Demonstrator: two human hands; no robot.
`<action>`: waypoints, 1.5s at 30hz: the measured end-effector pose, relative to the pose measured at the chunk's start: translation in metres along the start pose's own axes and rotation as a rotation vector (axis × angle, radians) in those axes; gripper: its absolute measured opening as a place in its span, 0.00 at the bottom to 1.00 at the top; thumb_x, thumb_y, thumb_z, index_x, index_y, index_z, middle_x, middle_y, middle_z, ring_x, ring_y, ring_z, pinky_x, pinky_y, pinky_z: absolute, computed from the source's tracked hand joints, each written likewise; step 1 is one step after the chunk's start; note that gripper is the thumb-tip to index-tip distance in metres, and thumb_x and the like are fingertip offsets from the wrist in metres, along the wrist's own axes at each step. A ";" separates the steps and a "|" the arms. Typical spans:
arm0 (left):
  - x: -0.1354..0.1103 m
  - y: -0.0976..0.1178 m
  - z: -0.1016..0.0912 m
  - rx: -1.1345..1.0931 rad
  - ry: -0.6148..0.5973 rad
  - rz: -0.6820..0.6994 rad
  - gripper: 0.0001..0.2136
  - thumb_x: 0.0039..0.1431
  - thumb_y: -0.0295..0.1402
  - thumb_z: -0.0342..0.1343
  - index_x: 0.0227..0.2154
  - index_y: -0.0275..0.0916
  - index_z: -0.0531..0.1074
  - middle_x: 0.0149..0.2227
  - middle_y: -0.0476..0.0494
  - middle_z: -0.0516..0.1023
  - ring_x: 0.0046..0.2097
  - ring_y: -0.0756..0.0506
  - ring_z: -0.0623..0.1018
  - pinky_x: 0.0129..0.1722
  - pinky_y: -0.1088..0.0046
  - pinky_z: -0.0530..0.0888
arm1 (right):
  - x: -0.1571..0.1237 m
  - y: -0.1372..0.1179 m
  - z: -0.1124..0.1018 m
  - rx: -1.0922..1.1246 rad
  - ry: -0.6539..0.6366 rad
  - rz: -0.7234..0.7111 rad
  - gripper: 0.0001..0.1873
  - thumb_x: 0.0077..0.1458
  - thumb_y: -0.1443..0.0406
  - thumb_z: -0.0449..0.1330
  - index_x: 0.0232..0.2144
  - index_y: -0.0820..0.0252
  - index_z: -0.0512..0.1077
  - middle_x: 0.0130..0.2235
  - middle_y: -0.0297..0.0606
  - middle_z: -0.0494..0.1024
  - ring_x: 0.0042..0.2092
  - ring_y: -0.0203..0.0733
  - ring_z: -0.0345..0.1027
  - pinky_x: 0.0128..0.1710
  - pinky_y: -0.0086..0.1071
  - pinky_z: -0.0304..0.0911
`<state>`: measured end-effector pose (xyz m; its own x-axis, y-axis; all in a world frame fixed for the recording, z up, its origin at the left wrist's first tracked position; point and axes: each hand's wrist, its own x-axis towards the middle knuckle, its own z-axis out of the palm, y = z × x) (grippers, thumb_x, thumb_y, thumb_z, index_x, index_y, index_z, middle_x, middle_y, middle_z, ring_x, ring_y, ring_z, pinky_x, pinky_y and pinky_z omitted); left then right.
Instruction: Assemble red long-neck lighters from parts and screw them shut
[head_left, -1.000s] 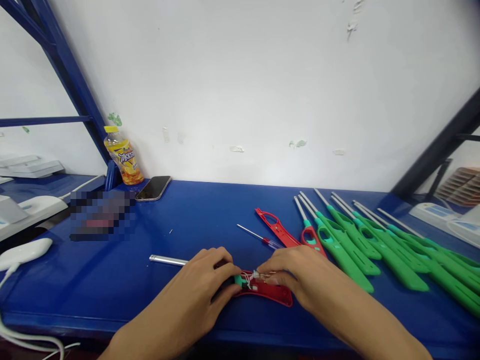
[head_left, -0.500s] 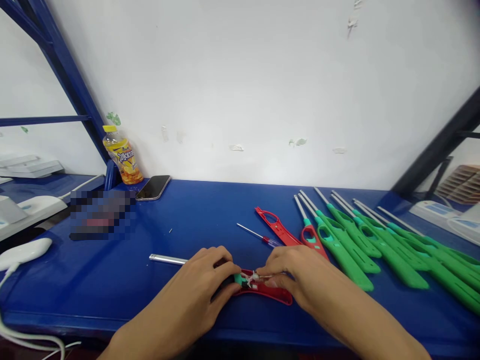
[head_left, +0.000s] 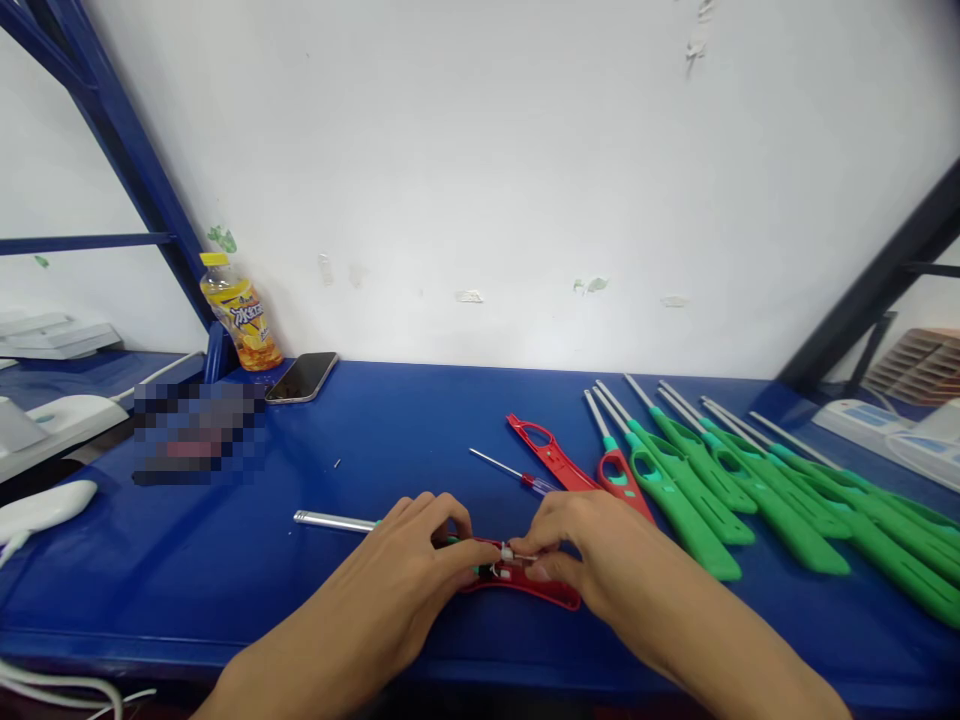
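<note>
An opened red lighter body (head_left: 541,587) lies on the blue bench near its front edge, with a metal tube (head_left: 330,521) sticking out to the left. My left hand (head_left: 418,563) is closed on its front end, thumb and fingers pressing near the teal part. My right hand (head_left: 581,545) pinches a small white part with thin wires (head_left: 508,553) at the lighter's middle. The fingertips of both hands nearly meet there.
A red half-shell (head_left: 549,452), a small screwdriver (head_left: 510,470) and a red-handled lighter (head_left: 619,472) lie just behind my hands. Several green lighters (head_left: 750,495) fan out at right. A phone (head_left: 302,377) and a yellow bottle (head_left: 240,312) stand at back left.
My left thumb has slid right along the lighter and now covers the teal part. My right fingers have shifted slightly left on the white part. The lighter stays in place.
</note>
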<state>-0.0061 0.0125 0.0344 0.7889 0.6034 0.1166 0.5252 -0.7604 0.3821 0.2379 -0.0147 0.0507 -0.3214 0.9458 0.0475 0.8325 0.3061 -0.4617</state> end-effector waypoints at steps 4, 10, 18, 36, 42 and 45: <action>0.000 -0.003 0.001 -0.019 0.008 0.015 0.28 0.74 0.20 0.48 0.65 0.64 0.66 0.52 0.49 0.71 0.52 0.45 0.74 0.56 0.63 0.70 | 0.000 0.001 0.000 0.037 0.027 0.011 0.14 0.58 0.73 0.62 0.36 0.52 0.87 0.36 0.40 0.86 0.38 0.43 0.79 0.37 0.29 0.66; 0.001 -0.005 0.002 0.001 0.023 0.031 0.29 0.74 0.19 0.48 0.65 0.64 0.65 0.51 0.49 0.71 0.50 0.44 0.73 0.57 0.60 0.68 | 0.002 0.000 0.001 0.043 -0.022 0.035 0.16 0.57 0.74 0.62 0.36 0.51 0.87 0.36 0.39 0.87 0.38 0.42 0.80 0.39 0.29 0.67; 0.004 -0.003 0.000 0.005 0.007 0.038 0.26 0.75 0.22 0.47 0.65 0.63 0.66 0.51 0.49 0.72 0.49 0.44 0.74 0.54 0.61 0.69 | -0.002 -0.004 -0.005 0.052 -0.012 0.029 0.11 0.60 0.69 0.64 0.39 0.50 0.87 0.39 0.38 0.87 0.41 0.45 0.81 0.41 0.31 0.68; 0.004 -0.001 0.000 0.082 0.005 -0.013 0.18 0.76 0.26 0.48 0.59 0.54 0.72 0.51 0.46 0.73 0.47 0.41 0.74 0.49 0.59 0.72 | 0.025 0.038 -0.009 -0.273 0.197 0.286 0.17 0.70 0.66 0.56 0.55 0.57 0.80 0.51 0.45 0.84 0.52 0.55 0.79 0.51 0.46 0.70; -0.001 0.001 -0.007 0.059 0.058 0.002 0.13 0.77 0.27 0.47 0.54 0.50 0.72 0.50 0.48 0.74 0.49 0.42 0.74 0.51 0.62 0.71 | 0.024 0.035 -0.009 -0.288 0.210 0.309 0.16 0.69 0.66 0.57 0.54 0.53 0.79 0.50 0.42 0.84 0.49 0.53 0.80 0.45 0.41 0.69; -0.002 0.001 -0.010 0.063 0.079 0.023 0.14 0.77 0.26 0.46 0.53 0.48 0.72 0.49 0.48 0.75 0.48 0.43 0.74 0.51 0.62 0.71 | 0.025 0.037 -0.010 -0.287 0.240 0.328 0.17 0.67 0.67 0.61 0.56 0.51 0.77 0.48 0.40 0.84 0.48 0.53 0.80 0.43 0.40 0.68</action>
<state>-0.0098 0.0127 0.0437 0.7744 0.6011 0.1974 0.5284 -0.7861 0.3208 0.2654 0.0218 0.0432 0.0633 0.9852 0.1591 0.9739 -0.0262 -0.2256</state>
